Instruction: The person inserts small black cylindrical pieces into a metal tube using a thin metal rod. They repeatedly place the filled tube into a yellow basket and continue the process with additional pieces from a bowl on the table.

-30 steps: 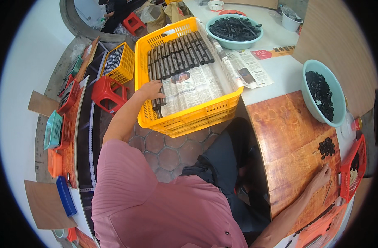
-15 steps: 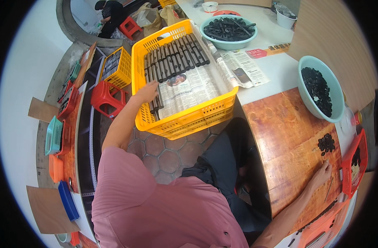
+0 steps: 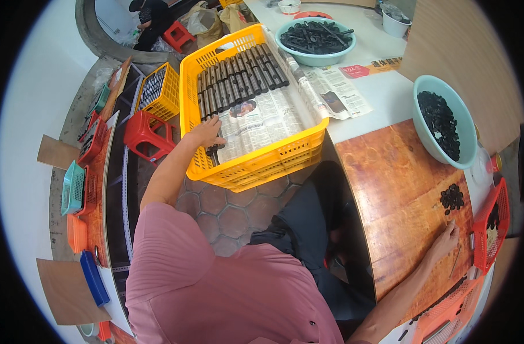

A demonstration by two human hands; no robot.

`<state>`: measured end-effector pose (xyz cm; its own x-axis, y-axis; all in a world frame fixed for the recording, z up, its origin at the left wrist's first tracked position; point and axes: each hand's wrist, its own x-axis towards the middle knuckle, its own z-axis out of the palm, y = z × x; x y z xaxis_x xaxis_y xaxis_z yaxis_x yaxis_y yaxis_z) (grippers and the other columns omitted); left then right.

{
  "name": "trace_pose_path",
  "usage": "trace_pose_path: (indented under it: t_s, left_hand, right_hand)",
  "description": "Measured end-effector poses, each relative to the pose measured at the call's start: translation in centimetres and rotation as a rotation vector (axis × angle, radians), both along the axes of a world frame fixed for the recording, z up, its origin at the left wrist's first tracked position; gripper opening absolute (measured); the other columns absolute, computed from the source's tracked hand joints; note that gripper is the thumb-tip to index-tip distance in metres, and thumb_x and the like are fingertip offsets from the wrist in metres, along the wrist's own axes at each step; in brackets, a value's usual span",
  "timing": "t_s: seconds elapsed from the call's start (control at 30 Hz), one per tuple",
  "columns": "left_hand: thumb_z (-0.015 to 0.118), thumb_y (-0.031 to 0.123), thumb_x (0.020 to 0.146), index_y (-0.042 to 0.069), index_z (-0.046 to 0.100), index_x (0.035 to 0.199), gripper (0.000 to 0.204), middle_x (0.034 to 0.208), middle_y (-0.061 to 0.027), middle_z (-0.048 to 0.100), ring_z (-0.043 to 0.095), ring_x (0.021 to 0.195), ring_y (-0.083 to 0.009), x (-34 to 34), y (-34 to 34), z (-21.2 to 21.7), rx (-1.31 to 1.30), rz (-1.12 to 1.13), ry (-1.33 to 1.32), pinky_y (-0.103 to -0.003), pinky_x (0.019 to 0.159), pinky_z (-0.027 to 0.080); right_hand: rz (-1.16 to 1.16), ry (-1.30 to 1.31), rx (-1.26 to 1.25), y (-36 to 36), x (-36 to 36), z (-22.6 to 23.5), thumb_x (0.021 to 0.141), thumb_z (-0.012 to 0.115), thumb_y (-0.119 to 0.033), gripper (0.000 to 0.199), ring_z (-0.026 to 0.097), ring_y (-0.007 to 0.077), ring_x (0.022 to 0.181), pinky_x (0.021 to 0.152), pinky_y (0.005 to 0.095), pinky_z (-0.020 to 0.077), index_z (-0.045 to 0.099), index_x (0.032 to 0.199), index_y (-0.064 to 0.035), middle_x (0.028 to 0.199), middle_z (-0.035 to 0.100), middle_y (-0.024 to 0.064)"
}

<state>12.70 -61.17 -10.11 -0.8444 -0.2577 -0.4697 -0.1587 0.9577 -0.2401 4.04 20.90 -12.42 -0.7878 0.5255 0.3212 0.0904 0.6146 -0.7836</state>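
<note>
My left hand [image 3: 205, 133] reaches into a big yellow crate [image 3: 256, 166] lined with newspaper [image 3: 262, 123]. Its fingers rest on a few dark rods [image 3: 216, 150] at the crate's near left side. A row of several more dark rods [image 3: 239, 77] lies along the crate's far end. My right hand [image 3: 445, 242] rests on the brown wooden tabletop [image 3: 399, 195] at the right, fingers curled next to a thin dark rod [image 3: 456, 261]. A small heap of black caps [image 3: 452, 198] lies just beyond that hand.
A teal bowl of black parts [image 3: 445, 123] stands at the right, another teal bowl [image 3: 315, 39] at the back. A red basket [image 3: 491, 229] sits beside my right hand. A red stool [image 3: 143, 135], a smaller yellow crate [image 3: 156, 92] and trays stand at the left.
The view has shifted slightly. My left hand stays on the rods in the crate, its fingers moved a little. My right hand stays on the wooden tabletop.
</note>
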Motion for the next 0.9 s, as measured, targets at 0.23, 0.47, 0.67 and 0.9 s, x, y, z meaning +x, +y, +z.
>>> trace_pose_path:
  t_s: [0.23, 0.47, 0.67, 0.9]
  left_hand:
    - [0.055, 0.062, 0.095, -0.001, 0.025, 0.156, 0.092, 0.165, -0.0235, 0.017, 0.028, 0.150, -0.0395, -0.2, 0.0, 0.3, 0.020, -0.001, -0.017, -0.047, 0.118, 0.033]
    - [0.066, 0.046, 0.092, -0.007, 0.040, 0.145, 0.080, 0.149, -0.0326, 0.040, 0.035, 0.142, -0.0462, 0.1, -7.1, -3.4, 0.278, -0.370, 0.241, -0.048, 0.118, 0.030]
    - [0.064, 0.040, 0.095, -0.011, 0.022, 0.154, 0.089, 0.165, -0.0290, 0.009, 0.010, 0.154, -0.0404, -1.7, -1.1, 0.4, 0.172, 0.058, -0.106, -0.042, 0.125, 0.017]
    - [0.067, 0.038, 0.097, 0.003, 0.008, 0.161, 0.093, 0.169, -0.0153, 0.002, 0.005, 0.156, -0.0331, -3.4, 3.3, 2.0, 0.169, 0.400, -0.021, -0.048, 0.125, 0.022]
  right_hand:
    - [0.005, 0.046, 0.031, 0.4, 0.3, -0.8, 0.104, 0.056, -0.028, 0.037, 0.047, 0.0186, 0.073, 0.071, 0.0357, 0.0428, 0.060, 0.090, 0.0065, 0.077, 0.055, 0.0077]
    - [-0.135, 0.001, -0.111, -2.8, 0.3, 1.3, 0.097, 0.061, -0.038, 0.041, 0.054, 0.0210, 0.074, 0.071, 0.0405, 0.0447, 0.065, 0.082, 0.0003, 0.075, 0.060, 0.0088]
    - [-0.138, -0.023, 0.020, -2.9, 0.3, 2.6, 0.094, 0.061, -0.028, 0.031, 0.066, 0.0419, 0.078, 0.073, 0.0503, 0.0482, 0.068, 0.088, 0.0008, 0.080, 0.067, 0.0245]
    - [-0.185, 0.038, -0.055, -2.5, 0.6, 1.6, 0.094, 0.063, -0.030, 0.030, 0.065, 0.0446, 0.077, 0.070, 0.0539, 0.0493, 0.067, 0.086, -0.0021, 0.078, 0.067, 0.0245]
